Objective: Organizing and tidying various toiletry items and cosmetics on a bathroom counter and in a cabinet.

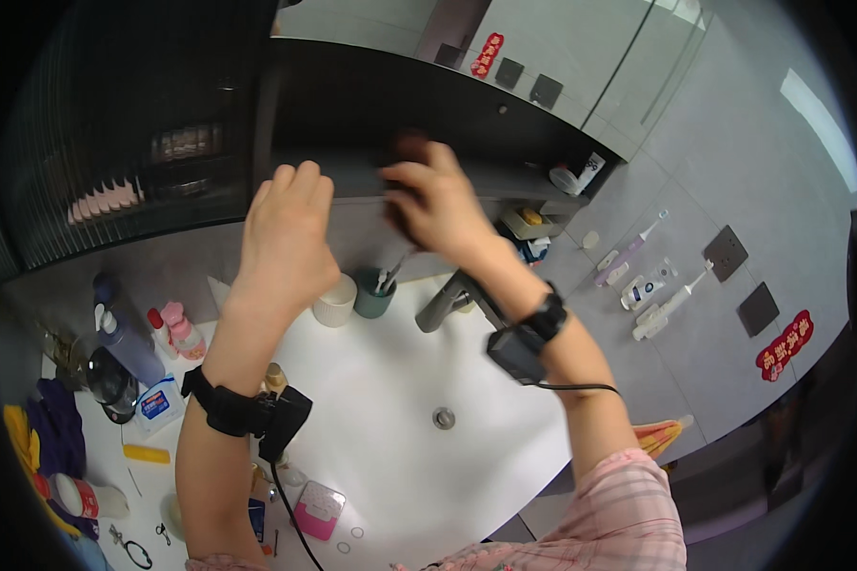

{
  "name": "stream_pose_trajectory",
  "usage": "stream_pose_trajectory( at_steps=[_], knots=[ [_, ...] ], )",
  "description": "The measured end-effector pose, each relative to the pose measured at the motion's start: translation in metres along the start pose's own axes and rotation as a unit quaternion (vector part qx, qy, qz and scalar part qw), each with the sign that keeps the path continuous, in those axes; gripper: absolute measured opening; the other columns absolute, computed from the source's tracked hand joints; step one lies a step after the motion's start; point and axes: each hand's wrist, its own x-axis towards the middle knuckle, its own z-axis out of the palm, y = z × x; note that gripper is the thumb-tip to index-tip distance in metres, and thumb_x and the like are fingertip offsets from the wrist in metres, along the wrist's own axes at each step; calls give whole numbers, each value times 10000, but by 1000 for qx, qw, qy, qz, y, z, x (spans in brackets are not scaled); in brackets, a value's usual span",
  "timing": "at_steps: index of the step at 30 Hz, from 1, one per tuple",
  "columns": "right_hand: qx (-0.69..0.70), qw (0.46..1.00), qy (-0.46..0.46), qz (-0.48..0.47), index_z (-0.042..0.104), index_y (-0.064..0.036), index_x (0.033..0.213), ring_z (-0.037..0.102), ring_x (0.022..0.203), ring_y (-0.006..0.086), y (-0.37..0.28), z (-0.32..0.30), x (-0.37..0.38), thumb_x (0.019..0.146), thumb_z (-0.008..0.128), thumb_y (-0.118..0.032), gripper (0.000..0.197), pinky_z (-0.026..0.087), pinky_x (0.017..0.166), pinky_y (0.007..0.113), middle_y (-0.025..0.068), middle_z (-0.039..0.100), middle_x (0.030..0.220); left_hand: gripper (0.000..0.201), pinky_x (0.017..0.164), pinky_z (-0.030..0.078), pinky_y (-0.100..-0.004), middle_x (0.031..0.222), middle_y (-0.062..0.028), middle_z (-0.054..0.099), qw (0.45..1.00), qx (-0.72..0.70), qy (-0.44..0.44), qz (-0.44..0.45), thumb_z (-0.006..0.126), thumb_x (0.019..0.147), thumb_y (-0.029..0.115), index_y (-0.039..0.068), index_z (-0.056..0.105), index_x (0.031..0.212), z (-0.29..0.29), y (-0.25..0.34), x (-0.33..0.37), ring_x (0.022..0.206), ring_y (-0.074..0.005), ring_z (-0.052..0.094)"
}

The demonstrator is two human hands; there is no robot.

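Note:
My left hand (290, 228) is raised at the black shelf's edge, its back toward me and its fingers curled. Whatever those fingers hold, if anything, is hidden. My right hand (435, 205) is raised in front of the black shelf (343, 119), its fingers closed around a dark brown object (410, 146). Motion blur hides that object's kind. Below the hands, a white cup (335, 304) and a green cup (375, 297) with toothbrushes stand behind the white sink (362, 400). Black bands with small boxes sit on both wrists.
A grey faucet (440, 306) rises under my right forearm. On the left counter stand a pump bottle (124, 341), a pink bottle (182, 331) and a wipes pack (160, 404). Nearer lies a pink box (318, 509). Electric toothbrushes (673, 303) hang on the right wall.

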Motion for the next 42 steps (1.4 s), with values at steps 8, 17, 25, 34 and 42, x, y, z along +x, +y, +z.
stream_pose_trajectory(
  at_steps=[8, 17, 25, 34, 42],
  knots=[
    [103, 983, -85, 123, 700, -92, 955, 587, 940, 327, 21, -14, 11, 793, 724, -242, 222, 494, 810, 381, 152, 544, 1028, 480, 812, 449, -409, 966, -159, 493, 1000, 4, 21, -1, 526, 577, -109, -75, 545, 1055, -2, 2, -2, 906, -331, 491],
    [-130, 961, -122, 210, 505, -69, 1266, 622, 872, 422, 85, -13, 25, 911, 543, -221, 388, 509, 783, 462, 290, 611, 978, 606, 1065, 354, -427, 1348, -187, 460, 994, 36, 84, -58, 500, 671, -157, -86, 479, 1273, -54, 11, -32, 1301, -350, 405],
    [110, 980, -121, 117, 415, 24, 1271, 629, 868, 428, -60, 61, 81, 853, 555, -158, 476, 508, 782, 458, 309, 615, 945, 595, 1147, 173, -485, 1491, -115, 339, 977, 186, 90, -54, 520, 697, -97, -75, 484, 1291, -38, 7, -26, 1399, -265, 292],
    [195, 961, -130, 147, 501, -73, 1270, 627, 688, 128, 1, -9, 24, 929, 447, -19, 349, 524, 643, 279, 68, 642, 808, 488, 1167, 96, -493, 1502, -87, 331, 957, 283, -4, -65, 586, 761, 54, -102, 537, 1220, -25, 11, -34, 1415, -238, 255],
    [-37, 949, -43, 310, 599, -93, 1217, 651, 1009, 286, 164, -63, -8, 867, 512, -108, 361, 505, 880, 359, 148, 684, 1053, 536, 1150, 174, -503, 1471, -114, 372, 988, 154, 19, -22, 629, 702, -31, -8, 567, 1234, -28, 8, -33, 1404, -262, 275]
  ],
)
